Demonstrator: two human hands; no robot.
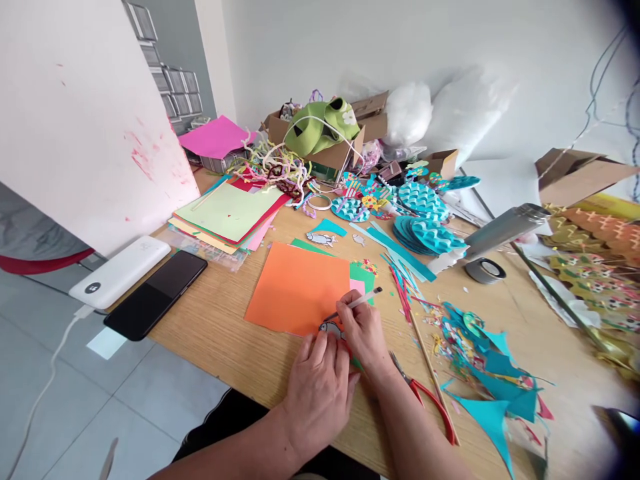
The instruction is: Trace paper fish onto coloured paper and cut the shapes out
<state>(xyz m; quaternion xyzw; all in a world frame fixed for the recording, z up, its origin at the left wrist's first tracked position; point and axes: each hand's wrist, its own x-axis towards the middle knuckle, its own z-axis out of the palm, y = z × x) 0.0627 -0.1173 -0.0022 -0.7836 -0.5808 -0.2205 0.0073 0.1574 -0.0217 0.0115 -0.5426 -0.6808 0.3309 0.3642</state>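
Observation:
My right hand [363,330] grips a slim white pen [363,298], its tip pointing down at a small grey paper fish [331,327]. With bent fingers held close together, my left hand [320,380] presses the fish onto the near edge of an orange paper sheet [300,283]. My fingers hide part of the fish. Green paper [363,272] sticks out beneath the orange sheet. Beyond it lie a larger paper fish cutout [320,238] and a smaller fish cutout [359,239]. Scissors [433,400] with red handles rest beside my right forearm.
A black phone [156,295] and white power bank [120,272] lie at the left edge. Stacked coloured paper [230,210] is behind them. Blue scraps [495,373], a wooden stick [425,353], a steel flask [505,230] and its lid [485,270] occupy the right.

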